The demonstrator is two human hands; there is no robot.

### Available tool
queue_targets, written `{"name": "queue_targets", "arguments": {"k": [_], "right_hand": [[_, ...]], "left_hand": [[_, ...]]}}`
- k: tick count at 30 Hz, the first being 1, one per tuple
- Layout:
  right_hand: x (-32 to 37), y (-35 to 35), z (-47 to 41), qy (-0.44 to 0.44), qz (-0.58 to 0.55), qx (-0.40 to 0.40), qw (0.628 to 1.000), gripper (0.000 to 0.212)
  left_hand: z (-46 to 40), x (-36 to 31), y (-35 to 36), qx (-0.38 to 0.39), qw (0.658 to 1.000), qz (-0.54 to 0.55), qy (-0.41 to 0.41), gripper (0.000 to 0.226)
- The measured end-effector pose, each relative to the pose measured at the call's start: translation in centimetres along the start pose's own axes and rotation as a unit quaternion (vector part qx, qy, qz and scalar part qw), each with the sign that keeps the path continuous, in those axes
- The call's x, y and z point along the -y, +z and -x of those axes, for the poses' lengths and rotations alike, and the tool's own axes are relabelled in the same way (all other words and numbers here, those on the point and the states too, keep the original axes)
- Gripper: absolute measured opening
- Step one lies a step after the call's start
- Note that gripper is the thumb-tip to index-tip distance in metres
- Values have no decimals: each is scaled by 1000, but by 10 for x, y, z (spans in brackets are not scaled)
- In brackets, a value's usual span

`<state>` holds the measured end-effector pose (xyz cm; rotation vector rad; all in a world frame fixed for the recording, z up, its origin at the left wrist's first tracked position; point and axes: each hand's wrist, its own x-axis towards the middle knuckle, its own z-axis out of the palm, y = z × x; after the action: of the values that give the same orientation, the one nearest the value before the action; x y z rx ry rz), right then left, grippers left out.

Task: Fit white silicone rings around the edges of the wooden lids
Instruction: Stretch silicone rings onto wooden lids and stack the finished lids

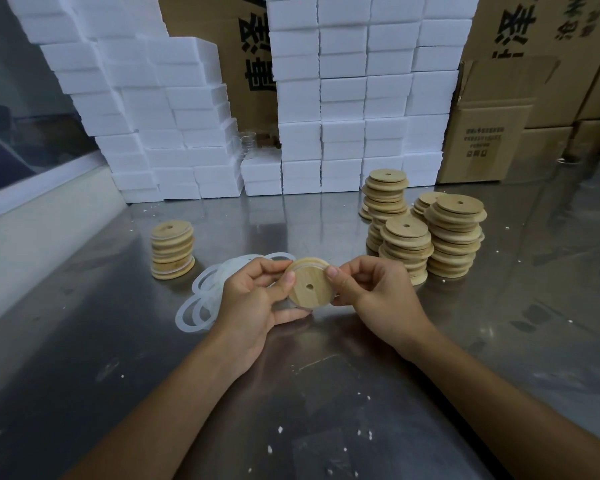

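Above a shiny metal table, near its middle, a round wooden lid with a small centre hole is held between two bare hands and tilted so that its flat face is turned toward the viewer. The lid is pinched at its left edge by the left hand, thumb on the face and curled fingers behind. Its right edge is gripped by the right hand, with the thumb tip pressed near the top rim and the fingers curled behind. A thin white silicone ring is seen along the lid's upper rim; whether it is fully seated all the way round cannot be told.

Just left of the held lid, partly hidden by the left hand, a loose pile of white silicone rings is spread flat on the table. Farther left of the lid and a little behind it, a short stack of wooden lids is stood, with pale bands visible between the discs. To the right of the held lid and behind it, several taller stacks of bare wooden lids are grouped close together. Well behind the lid, white foam blocks are piled high along the back of the table, with brown cardboard boxes behind and to the right of them. Small white crumbs are scattered on the table in front of the lid.
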<state>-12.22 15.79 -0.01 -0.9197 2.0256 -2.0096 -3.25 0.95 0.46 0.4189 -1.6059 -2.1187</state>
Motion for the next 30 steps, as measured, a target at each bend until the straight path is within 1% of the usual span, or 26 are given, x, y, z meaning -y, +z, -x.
{"name": "queue_targets", "arguments": {"k": [2,6,9,13,16,19,21,23,26,28,30], "right_hand": [[1,0,1,2,-6,7,1000,20],[0,0,1,11,-13,24,1000,14],[-2,0,0,12,-11,22,1000,16],[-2,1,1,-4,-8,-11,1000,16],[-3,0,0,-20,13,-49,999,15],[-4,1,0,-27,25,-60,998,14],[-4,1,1,-30,30,-47,998,13],[-5,1,2,-22,19,-16,999,11],[-5,1,2,-5,15,20,1000,17],[-6,1,1,-8,14,15,1000,16],[-8,2,0,-24,22,-3,999,13]], "left_hand": [[0,-1,-1,2,1000,15,-5,14],[-1,-1,-2,-3,999,36,-15,12],[-1,-2,-2,-6,999,32,-21,9],[1,-2,1,12,1000,-11,-14,6],[2,-1,2,28,998,-52,-11,9],[3,0,2,29,996,-79,1,13],[3,1,1,16,997,-78,13,14],[2,2,1,-1,998,-57,17,10],[0,1,0,-20,1000,-15,6,10],[-1,1,0,-23,1000,-1,1,12],[-1,3,1,-26,999,-27,11,14]]}}
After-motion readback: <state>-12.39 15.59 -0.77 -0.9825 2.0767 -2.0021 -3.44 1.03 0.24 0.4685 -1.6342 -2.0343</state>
